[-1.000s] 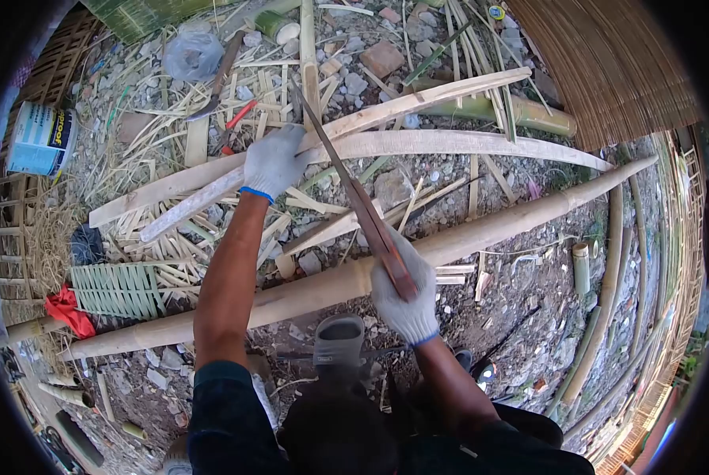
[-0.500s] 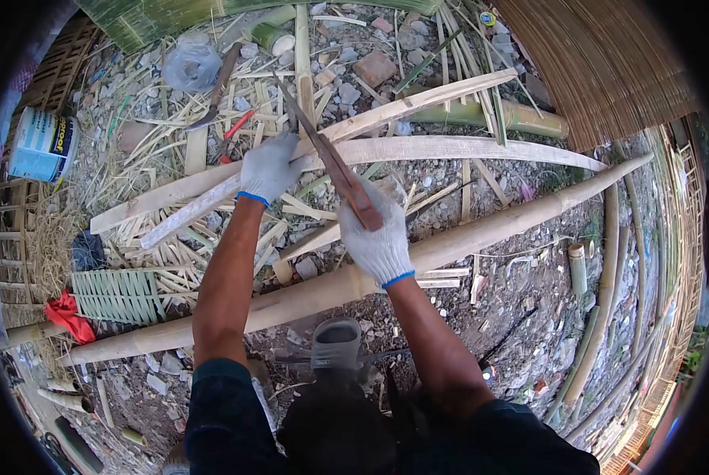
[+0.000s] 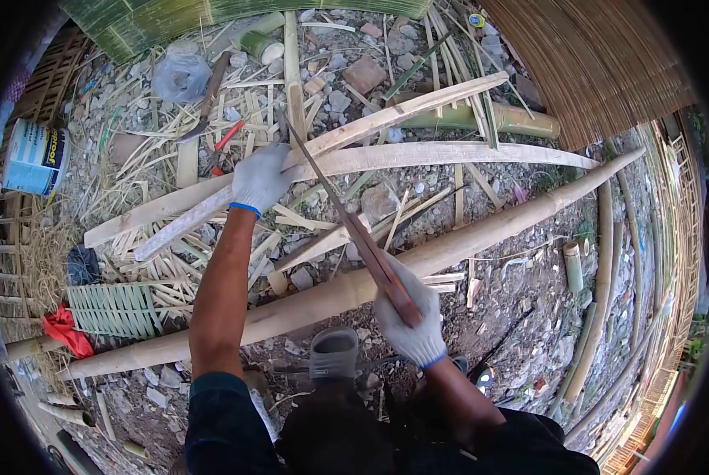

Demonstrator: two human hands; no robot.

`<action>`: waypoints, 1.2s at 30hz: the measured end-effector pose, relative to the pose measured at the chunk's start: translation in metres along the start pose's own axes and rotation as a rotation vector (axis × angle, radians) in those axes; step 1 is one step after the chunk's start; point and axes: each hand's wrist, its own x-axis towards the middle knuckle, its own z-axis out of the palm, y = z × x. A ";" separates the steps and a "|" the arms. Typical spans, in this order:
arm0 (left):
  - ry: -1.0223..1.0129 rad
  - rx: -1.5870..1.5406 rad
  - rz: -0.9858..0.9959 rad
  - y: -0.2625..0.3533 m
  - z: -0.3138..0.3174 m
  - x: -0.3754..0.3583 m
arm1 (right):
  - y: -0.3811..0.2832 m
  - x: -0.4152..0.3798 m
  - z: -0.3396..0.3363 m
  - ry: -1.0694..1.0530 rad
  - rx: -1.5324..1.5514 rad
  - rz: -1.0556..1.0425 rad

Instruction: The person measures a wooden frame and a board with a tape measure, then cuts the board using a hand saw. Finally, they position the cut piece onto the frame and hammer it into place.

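Observation:
My left hand (image 3: 261,177), in a white knit glove, is closed around a pale wooden strip (image 3: 410,109) close to where it crosses a long curved bamboo slat (image 3: 457,152). In my gloved right hand (image 3: 415,321) is the wooden handle of a handsaw (image 3: 374,257). Its narrow blade points up and left, lying across the strips just right of my left hand. Where exactly the blade meets the wood is hard to make out. Below both strips a thick bamboo pole (image 3: 497,229) runs diagonally, and the saw handle passes over it.
A knife with a wooden handle (image 3: 212,95), a red-handled tool (image 3: 229,134) and a plastic bag (image 3: 182,73) lie among shavings and rubble. At left stand a paint bucket (image 3: 34,157) and a woven bamboo piece (image 3: 115,309). More bamboo poles (image 3: 604,277) lie at right.
My right hand has drawn the handsaw back toward my body, down and to the right. My left hand stays in place on the strip.

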 end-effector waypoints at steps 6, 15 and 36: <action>0.027 0.029 0.009 0.001 0.004 -0.004 | 0.007 0.067 0.037 -0.025 -0.124 -0.014; 0.053 0.027 -0.001 -0.002 0.011 -0.004 | 0.008 0.018 0.008 -0.023 -0.120 -0.027; -0.026 0.017 -0.012 -0.003 0.001 -0.005 | -0.002 0.004 -0.004 -0.019 0.200 0.173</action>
